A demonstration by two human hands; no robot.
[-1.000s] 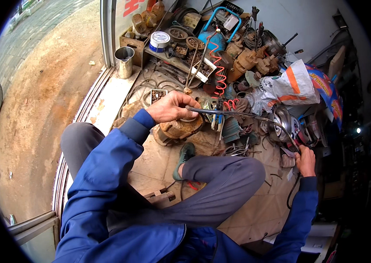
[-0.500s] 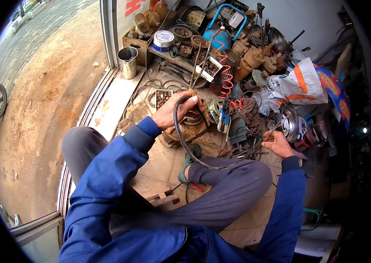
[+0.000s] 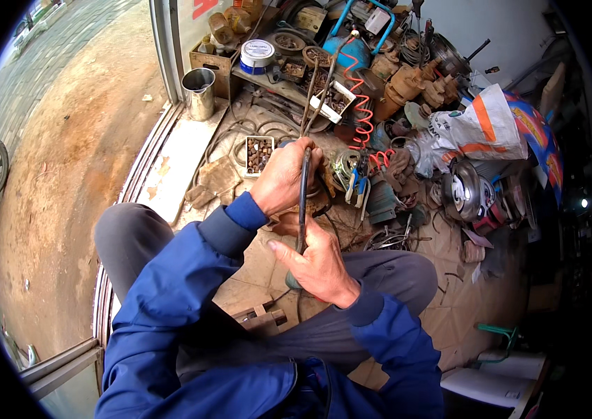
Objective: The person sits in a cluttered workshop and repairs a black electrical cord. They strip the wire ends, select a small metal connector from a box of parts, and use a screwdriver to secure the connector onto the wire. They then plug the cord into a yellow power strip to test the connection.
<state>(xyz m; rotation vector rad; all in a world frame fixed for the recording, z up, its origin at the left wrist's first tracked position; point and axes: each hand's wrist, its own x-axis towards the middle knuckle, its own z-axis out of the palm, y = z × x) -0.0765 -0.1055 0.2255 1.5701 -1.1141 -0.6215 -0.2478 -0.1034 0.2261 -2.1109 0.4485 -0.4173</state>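
A thick black cable runs upright in front of me, with two long brownish leads rising from its upper end. My left hand is closed around the cable's upper part, where the leads branch off. Just below, my right hand wraps loosely round the cable, its thumb lying along the near side and its fingers partly behind it. Behind both hands a rusty metal piece on the floor is mostly hidden.
Beyond my hands sit a small tray of brown bits, blue-handled pliers and a red coiled cord. A metal cup stands by the door track. Machine parts and a white sack crowd the right. Wooden blocks lie between my legs.
My right hand has come from the far right to the cable just below my left hand. The cable's loop, which curved out toward my knee, now hangs straighter between the hands.
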